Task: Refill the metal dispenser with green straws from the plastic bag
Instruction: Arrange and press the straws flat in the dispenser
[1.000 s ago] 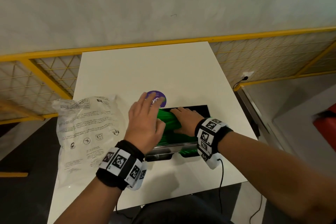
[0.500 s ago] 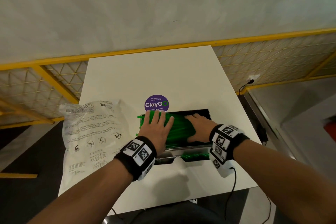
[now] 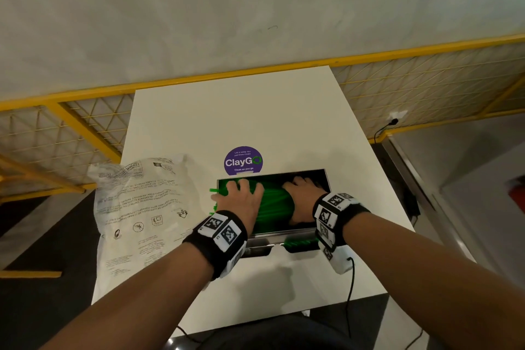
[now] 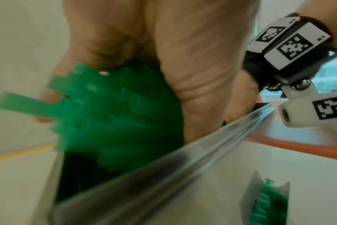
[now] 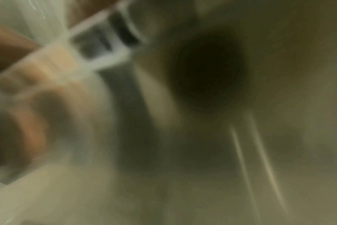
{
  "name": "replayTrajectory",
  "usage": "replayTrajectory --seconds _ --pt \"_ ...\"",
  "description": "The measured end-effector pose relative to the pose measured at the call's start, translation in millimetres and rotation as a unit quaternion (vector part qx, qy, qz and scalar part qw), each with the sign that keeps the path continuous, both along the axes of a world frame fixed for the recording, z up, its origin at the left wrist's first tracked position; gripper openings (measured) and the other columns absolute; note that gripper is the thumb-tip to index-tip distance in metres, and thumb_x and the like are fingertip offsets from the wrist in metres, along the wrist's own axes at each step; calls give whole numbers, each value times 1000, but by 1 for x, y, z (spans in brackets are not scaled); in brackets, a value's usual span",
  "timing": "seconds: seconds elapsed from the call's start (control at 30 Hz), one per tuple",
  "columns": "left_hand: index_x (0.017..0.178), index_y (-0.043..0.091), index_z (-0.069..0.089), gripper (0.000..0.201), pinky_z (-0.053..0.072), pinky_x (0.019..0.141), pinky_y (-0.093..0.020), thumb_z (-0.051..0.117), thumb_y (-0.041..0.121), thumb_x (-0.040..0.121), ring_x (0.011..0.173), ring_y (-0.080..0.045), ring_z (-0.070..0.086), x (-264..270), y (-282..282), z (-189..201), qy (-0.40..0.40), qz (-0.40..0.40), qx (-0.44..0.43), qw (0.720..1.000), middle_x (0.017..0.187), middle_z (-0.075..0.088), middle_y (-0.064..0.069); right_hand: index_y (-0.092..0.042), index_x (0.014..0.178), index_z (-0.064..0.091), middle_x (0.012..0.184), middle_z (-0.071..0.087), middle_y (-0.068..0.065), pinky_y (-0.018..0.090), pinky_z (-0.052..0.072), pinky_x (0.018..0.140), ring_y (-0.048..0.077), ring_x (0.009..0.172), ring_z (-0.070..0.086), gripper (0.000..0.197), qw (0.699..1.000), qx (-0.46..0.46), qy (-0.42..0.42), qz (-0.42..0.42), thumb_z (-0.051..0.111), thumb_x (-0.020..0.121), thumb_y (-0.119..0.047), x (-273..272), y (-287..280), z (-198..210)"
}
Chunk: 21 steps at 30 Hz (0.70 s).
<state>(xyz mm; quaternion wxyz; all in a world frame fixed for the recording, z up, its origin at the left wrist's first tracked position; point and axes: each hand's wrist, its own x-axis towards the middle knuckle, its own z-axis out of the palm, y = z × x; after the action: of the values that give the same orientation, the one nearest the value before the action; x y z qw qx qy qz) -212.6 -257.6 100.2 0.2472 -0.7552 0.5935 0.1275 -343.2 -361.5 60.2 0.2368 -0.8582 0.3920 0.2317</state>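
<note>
On the white table, the metal dispenser stands open-topped beside the flattened plastic bag, with the bundle of green straws lying lengthwise in its bin. The left hand presses flat, fingers spread, on the bundle's left end; the right hand lies on the right end, its finger curl not discernible. To seat the bundle well, press both ends evenly and guide the overhanging straw tips inside the left rim.

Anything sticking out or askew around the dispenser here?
Yes. Several green straws poke past the left rim of the metal dispenser, beside the left hand, instead of lying inside with the rest.
</note>
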Motion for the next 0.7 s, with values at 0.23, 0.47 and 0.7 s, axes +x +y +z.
replayTrajectory --seconds 0.23,0.47,0.7 --pt "142 33 14 92 48 86 -59 74 19 74 127 -39 24 1 -4 0 56 68 24 996 141 20 -8 -20 138 33 132 49 11 41 44 98 33 120 48 82 999 21 -23 -21 79 70 -30 0 2 1" --pt "139 31 24 83 46 83 -45 74 36 73 123 -32 31 18 1 -1 102 32 -48 993 134 32 -6 -26 130 40 124 56 3 49 42 97 29 116 50 73 999 -36 -11 5 77 68 -34 2 1 12" --pt "141 33 23 84 46 86 -43 73 36 73 120 -32 34 28 1 -1 158 70 -83 981 132 39 -4 -21 129 45 122 58 7 37 50 87 26 104 59 69 997 -32 -60 -33 78 69 -26 1 -13 30"
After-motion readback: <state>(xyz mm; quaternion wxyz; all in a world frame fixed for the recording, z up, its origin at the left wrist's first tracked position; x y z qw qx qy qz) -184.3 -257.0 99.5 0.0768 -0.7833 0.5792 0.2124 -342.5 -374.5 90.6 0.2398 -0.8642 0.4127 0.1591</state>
